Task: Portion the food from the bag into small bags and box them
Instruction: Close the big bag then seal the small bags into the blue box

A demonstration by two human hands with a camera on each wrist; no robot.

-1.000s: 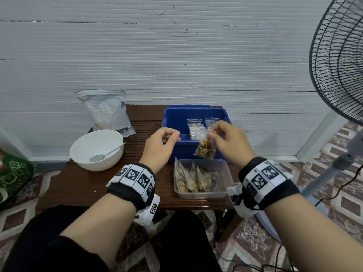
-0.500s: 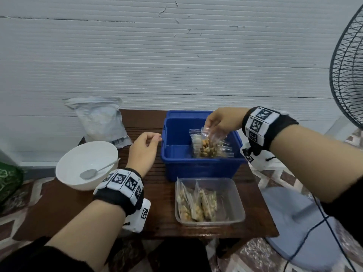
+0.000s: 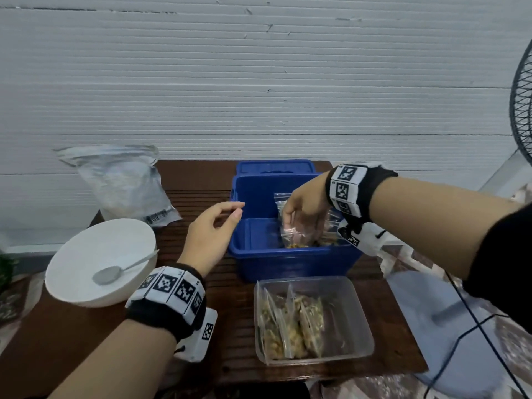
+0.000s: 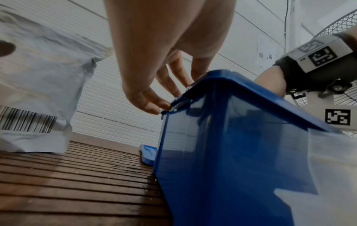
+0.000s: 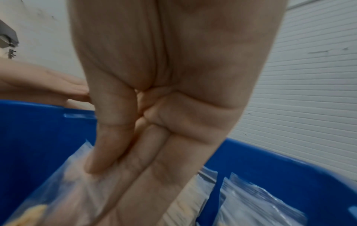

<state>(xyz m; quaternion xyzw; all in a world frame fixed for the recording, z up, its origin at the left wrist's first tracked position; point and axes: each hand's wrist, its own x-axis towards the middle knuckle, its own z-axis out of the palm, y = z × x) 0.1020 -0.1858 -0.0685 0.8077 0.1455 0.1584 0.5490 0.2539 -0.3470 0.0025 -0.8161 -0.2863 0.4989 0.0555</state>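
A blue box (image 3: 288,263) stands open at the middle of the table. My right hand (image 3: 299,214) reaches down into it and pinches a small clear bag (image 3: 290,236) of yellowish food between thumb and straight fingers (image 5: 146,160). The bag (image 5: 63,191) hangs low inside the box (image 5: 38,137), beside other small bags (image 5: 251,206). My left hand (image 3: 234,211) is at the box's left rim, fingers loosely curled and holding nothing; its thumb tip touches the rim corner (image 4: 173,105). The large silvery food bag (image 3: 123,182) stands at the back left.
A clear plastic container (image 3: 357,321) holding three filled small bags (image 3: 288,326) sits at the table's near edge. A white bowl (image 3: 86,254) with a spoon (image 3: 115,272) is on the left. The blue lid (image 3: 276,168) lies behind the box. A fan (image 3: 521,105) stands to the right.
My right hand carried the filled small bag from above the clear container into the blue box and lowered it. My left hand moved forward to the box's left rim.
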